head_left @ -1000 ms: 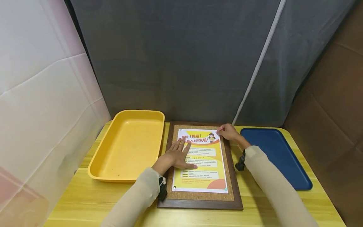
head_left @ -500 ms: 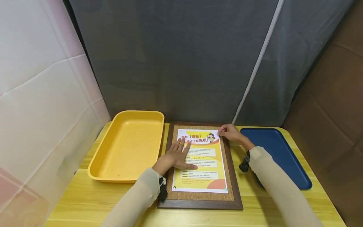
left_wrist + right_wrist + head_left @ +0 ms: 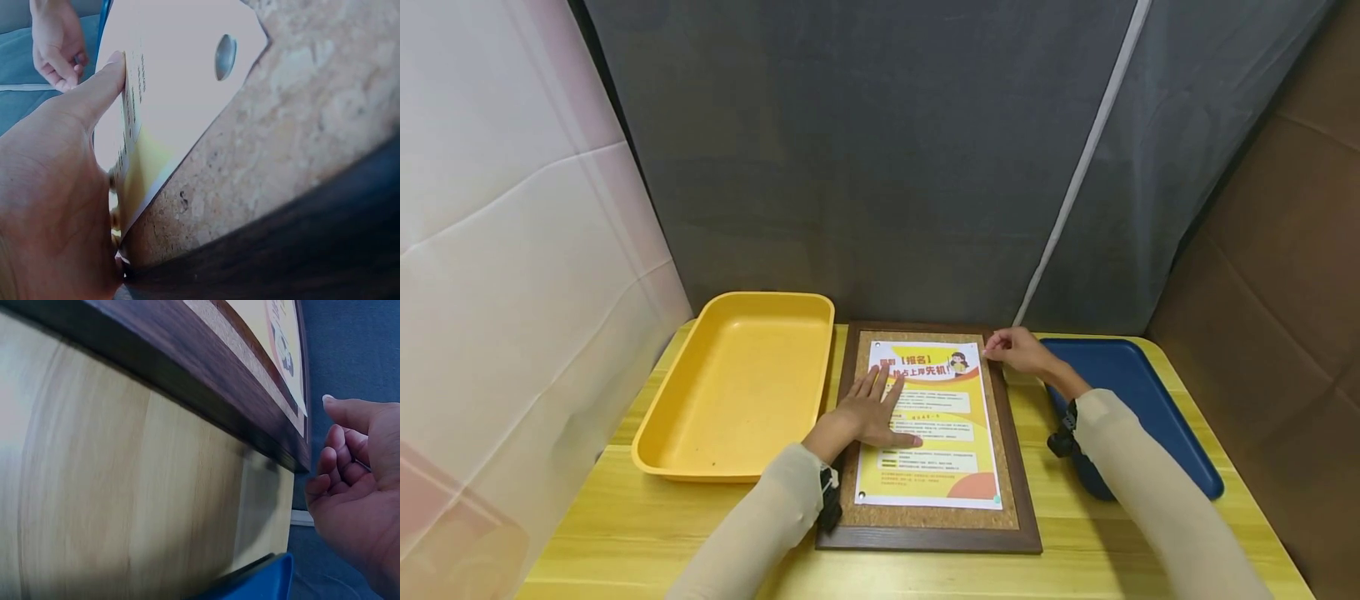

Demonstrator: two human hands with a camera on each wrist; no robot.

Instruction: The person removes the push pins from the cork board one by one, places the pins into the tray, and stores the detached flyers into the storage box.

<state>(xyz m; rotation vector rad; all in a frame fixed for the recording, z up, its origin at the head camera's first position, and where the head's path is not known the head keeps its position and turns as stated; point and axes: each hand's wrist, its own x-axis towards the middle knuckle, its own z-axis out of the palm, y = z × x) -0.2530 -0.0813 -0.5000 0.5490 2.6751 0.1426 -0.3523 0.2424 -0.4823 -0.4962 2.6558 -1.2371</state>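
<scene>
A printed yellow-and-white poster (image 3: 932,479) lies on a cork board (image 3: 936,518) with a dark brown wooden frame (image 3: 928,541). My left hand (image 3: 868,414) rests on the poster's left side with its fingers spread. My right hand (image 3: 1018,350) is just off the poster's top right corner, above the frame's right side. In the right wrist view its fingers are loosely curled, the thumb stands out apart, and nothing shows between them. A round metallic thumbtack (image 3: 225,57) sits in the poster's lower left corner. A small pale teal tack (image 3: 997,500) marks the lower right corner.
A yellow tray (image 3: 733,477) stands left of the board. On the right a blue tray (image 3: 1180,437) lies partly under my right forearm. All rest on a wooden table (image 3: 625,533), with a grey curtain (image 3: 850,167) behind.
My right hand has drawn away to the right from the poster's top right corner, baring it. My left hand has stayed in place on the poster.
</scene>
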